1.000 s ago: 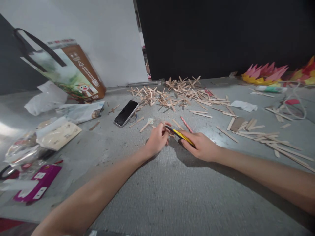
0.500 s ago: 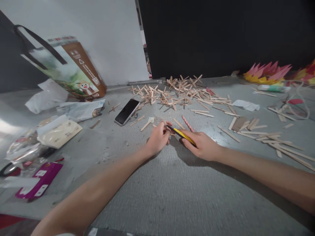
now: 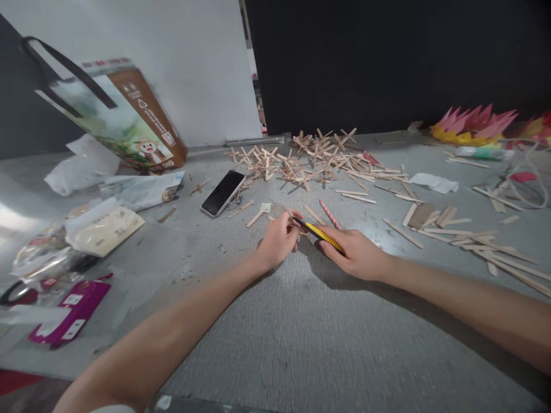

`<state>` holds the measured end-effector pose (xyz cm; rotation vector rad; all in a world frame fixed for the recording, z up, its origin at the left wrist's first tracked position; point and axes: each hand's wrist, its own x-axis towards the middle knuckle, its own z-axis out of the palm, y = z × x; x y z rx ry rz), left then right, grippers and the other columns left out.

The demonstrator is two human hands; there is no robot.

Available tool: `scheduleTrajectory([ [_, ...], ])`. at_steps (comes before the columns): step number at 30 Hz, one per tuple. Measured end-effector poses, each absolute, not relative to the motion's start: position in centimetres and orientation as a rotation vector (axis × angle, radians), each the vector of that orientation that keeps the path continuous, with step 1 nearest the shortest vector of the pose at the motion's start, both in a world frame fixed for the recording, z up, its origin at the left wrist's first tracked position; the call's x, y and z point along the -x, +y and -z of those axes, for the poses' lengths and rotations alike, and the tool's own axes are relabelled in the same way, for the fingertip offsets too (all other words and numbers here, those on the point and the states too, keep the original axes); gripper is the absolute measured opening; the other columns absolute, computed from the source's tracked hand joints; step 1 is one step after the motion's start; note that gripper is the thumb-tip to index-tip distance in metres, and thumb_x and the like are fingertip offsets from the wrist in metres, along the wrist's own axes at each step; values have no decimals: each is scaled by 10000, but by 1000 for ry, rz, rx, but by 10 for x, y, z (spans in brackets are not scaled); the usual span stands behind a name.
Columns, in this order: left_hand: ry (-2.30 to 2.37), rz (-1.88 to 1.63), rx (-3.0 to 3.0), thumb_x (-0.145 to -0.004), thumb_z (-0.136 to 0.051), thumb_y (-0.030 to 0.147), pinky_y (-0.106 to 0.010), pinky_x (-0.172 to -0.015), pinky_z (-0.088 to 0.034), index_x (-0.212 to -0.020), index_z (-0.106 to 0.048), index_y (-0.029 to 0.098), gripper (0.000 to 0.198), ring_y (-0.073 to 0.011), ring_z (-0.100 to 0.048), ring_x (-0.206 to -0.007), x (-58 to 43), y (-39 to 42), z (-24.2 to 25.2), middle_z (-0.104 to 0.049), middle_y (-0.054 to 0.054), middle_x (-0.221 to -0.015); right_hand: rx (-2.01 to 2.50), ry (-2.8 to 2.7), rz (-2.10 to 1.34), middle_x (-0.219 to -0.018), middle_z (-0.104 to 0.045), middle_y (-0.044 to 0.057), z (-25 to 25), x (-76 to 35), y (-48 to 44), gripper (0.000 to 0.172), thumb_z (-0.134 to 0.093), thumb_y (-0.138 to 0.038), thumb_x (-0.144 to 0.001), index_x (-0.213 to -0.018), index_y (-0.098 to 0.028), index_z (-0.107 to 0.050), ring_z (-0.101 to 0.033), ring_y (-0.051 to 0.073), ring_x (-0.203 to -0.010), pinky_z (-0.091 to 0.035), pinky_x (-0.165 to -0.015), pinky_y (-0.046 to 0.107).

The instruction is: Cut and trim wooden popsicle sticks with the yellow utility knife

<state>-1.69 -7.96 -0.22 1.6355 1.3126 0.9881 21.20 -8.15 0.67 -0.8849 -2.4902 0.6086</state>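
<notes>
My right hand (image 3: 359, 255) is wrapped round a yellow and black utility knife (image 3: 321, 232), its tip pointing left toward my other hand. My left hand (image 3: 278, 238) pinches a small wooden craft stick (image 3: 288, 212), mostly hidden by the fingers. The knife's front end meets the stick at the left fingertips; the blade itself is too small to make out. Just beyond the hands lie a red and white striped stick (image 3: 329, 214) and a loose craft stick (image 3: 314, 214).
Crossed craft sticks (image 3: 318, 152) are heaped at the back, with loose sticks (image 3: 469, 238) on the right. A phone (image 3: 222, 194), plastic packaging (image 3: 103, 226), a purple package (image 3: 71, 312) and a carrier bag (image 3: 129, 123) stand or lie leftward. Pink paper petals (image 3: 473, 123) sit far right.
Both hands keep nearly the same pose, with the knife against the stick. The view has shifted very slightly.
</notes>
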Motion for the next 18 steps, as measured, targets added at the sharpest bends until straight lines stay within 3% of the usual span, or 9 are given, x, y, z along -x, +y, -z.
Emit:
scheduleTrajectory([
  [9,1331,-983,-1655,-890,-472,60,-208,-488,-416,-1096,-552,184,253,-95,-571,-439,17,-80,2,-588,80,-611,884,-2494,-607,-955,-741,41,-9,-211,-81,441,-410,-301,-1071,-1490,-209,-513,-652,175,-696,-466,-695,291],
  [18,1316,-968,-1637,-910,-466,69,-212,-472,-421,-1080,-526,187,215,-79,-567,-437,16,-81,-2,-669,34,-752,911,-2501,-602,-903,-741,32,-9,-212,-81,449,-403,-329,-1077,-1497,-212,-508,-629,174,-633,-455,-647,290],
])
